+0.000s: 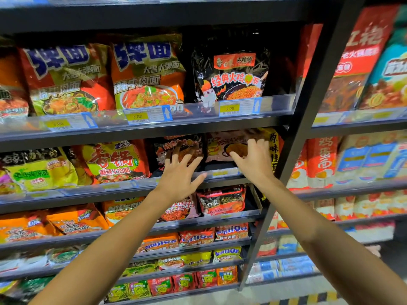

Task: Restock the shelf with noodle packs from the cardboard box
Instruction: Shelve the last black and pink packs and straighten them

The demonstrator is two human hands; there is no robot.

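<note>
1. On the second shelf [198, 176] down, both my arms reach in over its front rail toward the noodle packs near the right end of the bay.
2. My left hand [179, 172] is spread wide, fingers straight and splayed, holding nothing; the fingertips lie against the front of a black noodle pack [178, 148] that stands leaning back on that shelf.
3. My right hand [253, 158] is just to the right of it, fingers bent forward over the face of a pale pink noodle pack [226, 146]; the fingertips press on its upper part and the thumb points left along its lower edge. I cannot tell whether the fingers hook behind the pack's top or only rest on it.
4. The pink pack stands directly beside the black one, their edges touching or nearly so, and a yellow pack [274, 146] stands at its right, partly hidden by my right hand.
5. Below the two packs a dark bare strip of shelf shows between my hands.
6. Left of the black pack stands a red and yellow pack [114, 161], well apart from my left hand.
7. On the shelf above, a black pack [231, 75] with flame artwork sits behind a yellow price tag [229, 108].
8. A dark upright post [308, 106] borders the bay at the right, close to my right wrist.
9. The cardboard box is out of view.
</note>
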